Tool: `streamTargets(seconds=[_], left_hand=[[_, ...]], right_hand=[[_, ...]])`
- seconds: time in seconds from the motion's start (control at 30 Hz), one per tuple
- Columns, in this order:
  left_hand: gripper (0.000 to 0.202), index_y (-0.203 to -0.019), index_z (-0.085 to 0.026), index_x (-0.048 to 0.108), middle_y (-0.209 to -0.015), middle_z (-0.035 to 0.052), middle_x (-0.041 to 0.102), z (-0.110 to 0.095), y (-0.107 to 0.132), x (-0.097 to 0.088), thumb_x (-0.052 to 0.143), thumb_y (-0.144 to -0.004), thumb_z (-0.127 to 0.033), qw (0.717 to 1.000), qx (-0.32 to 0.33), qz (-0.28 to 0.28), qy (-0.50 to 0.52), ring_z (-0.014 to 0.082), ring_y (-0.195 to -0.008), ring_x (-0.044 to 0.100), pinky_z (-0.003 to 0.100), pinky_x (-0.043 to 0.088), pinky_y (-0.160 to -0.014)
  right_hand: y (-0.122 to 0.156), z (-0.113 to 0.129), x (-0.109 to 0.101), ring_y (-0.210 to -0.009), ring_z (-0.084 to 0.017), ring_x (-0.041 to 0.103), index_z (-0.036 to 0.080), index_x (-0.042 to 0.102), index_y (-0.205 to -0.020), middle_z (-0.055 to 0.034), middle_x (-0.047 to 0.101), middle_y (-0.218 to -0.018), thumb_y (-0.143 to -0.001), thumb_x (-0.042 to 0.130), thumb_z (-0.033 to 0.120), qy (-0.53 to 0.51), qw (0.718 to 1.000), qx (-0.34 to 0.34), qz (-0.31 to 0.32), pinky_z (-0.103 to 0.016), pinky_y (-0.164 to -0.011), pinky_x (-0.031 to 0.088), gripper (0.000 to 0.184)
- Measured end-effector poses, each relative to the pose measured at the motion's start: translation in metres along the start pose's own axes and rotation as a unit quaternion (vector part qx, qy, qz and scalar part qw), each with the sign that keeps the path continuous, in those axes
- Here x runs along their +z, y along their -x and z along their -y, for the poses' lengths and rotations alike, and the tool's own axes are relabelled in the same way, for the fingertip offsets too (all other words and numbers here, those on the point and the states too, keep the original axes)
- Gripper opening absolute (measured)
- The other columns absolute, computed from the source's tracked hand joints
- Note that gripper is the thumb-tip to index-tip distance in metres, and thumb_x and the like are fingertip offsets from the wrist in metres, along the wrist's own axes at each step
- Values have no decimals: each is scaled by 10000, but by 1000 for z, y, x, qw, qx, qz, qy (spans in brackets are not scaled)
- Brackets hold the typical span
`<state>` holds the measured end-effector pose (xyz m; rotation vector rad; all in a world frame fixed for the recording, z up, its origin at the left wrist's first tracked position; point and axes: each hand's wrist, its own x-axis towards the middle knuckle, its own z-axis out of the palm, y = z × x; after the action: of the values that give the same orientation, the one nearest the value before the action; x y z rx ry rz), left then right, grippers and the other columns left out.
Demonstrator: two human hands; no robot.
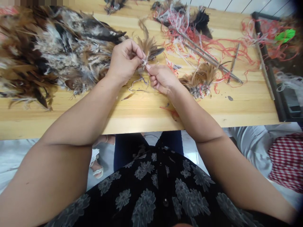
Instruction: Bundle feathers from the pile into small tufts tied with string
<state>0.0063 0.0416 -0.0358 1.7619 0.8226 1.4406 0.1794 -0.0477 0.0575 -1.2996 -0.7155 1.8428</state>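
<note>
Between my hands is a small bunch of brown and dark feathers (148,46), its quills pointing toward me and its tips away. My left hand (125,60) pinches the pale quill end between thumb and fingers. Close beside it on the right, my right hand (163,78) is closed, thumb against curled fingers at the quill end; whatever it grips is too small to make out. To the left lies a large pile of brown, grey and black feathers (78,47). Another brown feather bunch (200,78) rests just right of my right wrist.
Tangled red and white plastic strips (175,22) spread across the back right of the wooden table (142,121). Thin sticks (208,56) lie among them. A dark-framed tray (266,63) holding more strips and a green piece (285,36) stands at the right edge.
</note>
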Motion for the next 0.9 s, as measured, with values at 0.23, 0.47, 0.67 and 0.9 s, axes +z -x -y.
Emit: streamTargets(seconds=[0.23,0.47,0.67,0.9], left_hand=[[422,-1000,-285,623,-827,-17,685,20,-1,-5,988,-827,-405,998,35,37,-31,164,-664,600,337,535,-615],[583,-1172,-289,536,-834,-19,715,28,-1,-2,973,-836,-480,997,32,64,-6,198,-673,702,374,573,-620],[578,-1127,-315,536,-796,-29,733,18,2,5,996,-816,-476,999,15,35,-2,215,-634,719,373,569,-549],[536,-1121,-343,573,-805,-47,751,18,6,6,1019,-844,-453,999,-1,51,-8,212,-640,740,406,630,-629]], right_hand=[[-23,-3,-22,-773,-98,423,217,674,-922,80,564,-814,-912,745,-12,236,913,-317,-100,-220,-826,397,240],[-18,-4,-27,-945,-152,478,252,712,-830,22,522,-884,-905,742,24,315,878,-354,-60,-266,-970,375,242],[-8,-2,-25,-1054,-189,471,264,643,-868,-23,534,-1026,-964,659,95,350,865,-356,-57,-301,-1024,350,195],[-7,0,-25,-985,-240,476,264,542,-910,-60,557,-1182,-1051,587,279,494,791,-349,-87,-378,-865,288,149]])
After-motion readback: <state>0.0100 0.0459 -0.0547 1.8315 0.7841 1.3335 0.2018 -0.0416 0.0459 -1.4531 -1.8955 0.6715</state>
